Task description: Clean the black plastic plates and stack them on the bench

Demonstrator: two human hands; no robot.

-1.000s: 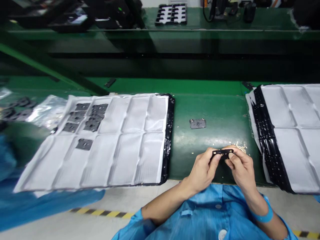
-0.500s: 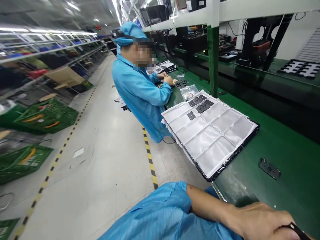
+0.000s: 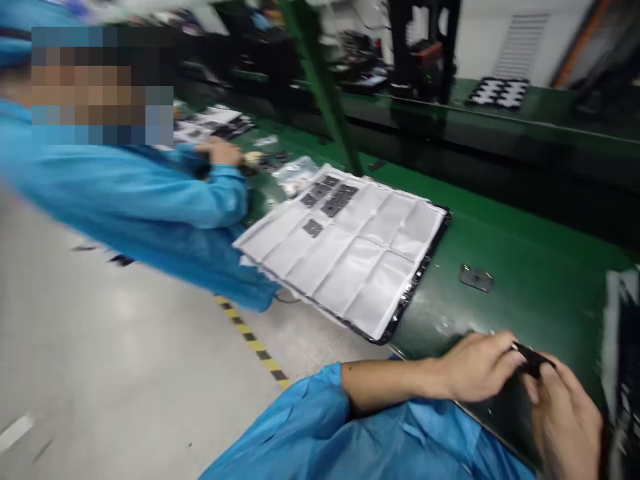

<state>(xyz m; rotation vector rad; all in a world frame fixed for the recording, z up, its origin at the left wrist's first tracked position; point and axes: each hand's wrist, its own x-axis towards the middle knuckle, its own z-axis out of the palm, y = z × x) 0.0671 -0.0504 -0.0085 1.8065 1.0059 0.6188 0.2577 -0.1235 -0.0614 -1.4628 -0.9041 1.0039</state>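
Between my two hands is a small flat black plate [image 3: 533,359], held over the green bench near its front edge. My left hand [image 3: 483,365] pinches its left end between thumb and fingers. At the other end, my right hand [image 3: 567,410] has its fingers closed on the same plate. A similar dark plate [image 3: 477,277] lies flat on the bench beyond my hands. Farther left, a white sectioned tray [image 3: 345,267] with a black edge carries several small dark parts [image 3: 340,200] in its far left compartments.
A co-worker in a blue smock [image 3: 165,187] works at the left of the green bench [image 3: 545,280]. A clear plastic bag [image 3: 297,175] lies behind the tray. A green post [image 3: 325,87] rises past the tray. Dark stacked material [image 3: 627,373] stands at the right edge.
The view has swung to the right and nearer the bench. My right hand has come into sight on the black plate. The tray and co-worker appear farther left.
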